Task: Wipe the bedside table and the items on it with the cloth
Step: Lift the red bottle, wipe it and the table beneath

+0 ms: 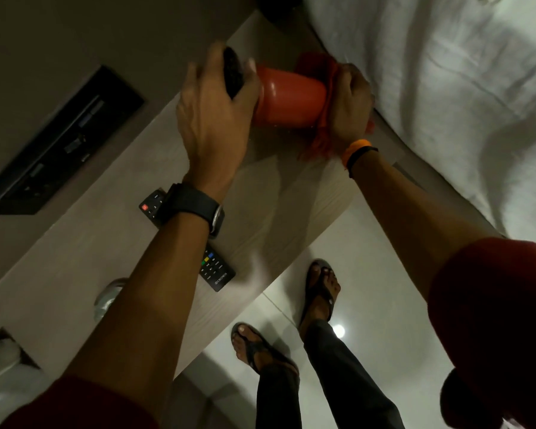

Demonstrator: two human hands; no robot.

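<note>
The left hand (212, 109) is curled shut around a dark thing (233, 72) and also presses on the wide end of a red cup (290, 102). I cannot tell what the dark thing is. The cup lies on its side, held up between the 2 hands, over the far end of the table (276, 212), near the edge beside the bed (446, 88).

The right hand (350, 103) is closed on a red cloth (319, 72). The cloth is bunched against the small end of the cup, and some of it hangs down below the hand. I cannot tell if the hanging part touches the table.

A black watch (195, 209) is on the left wrist. An orange and black band (358, 153) is on the right wrist.

A black remote (211, 264) lies flat on the table under the left arm, near the middle. A shiny, blurry thing (107, 298) sits farther along toward the near end.

2 feet in sandals (291, 320) stand on the pale floor (384, 305) by the table's front edge.
</note>
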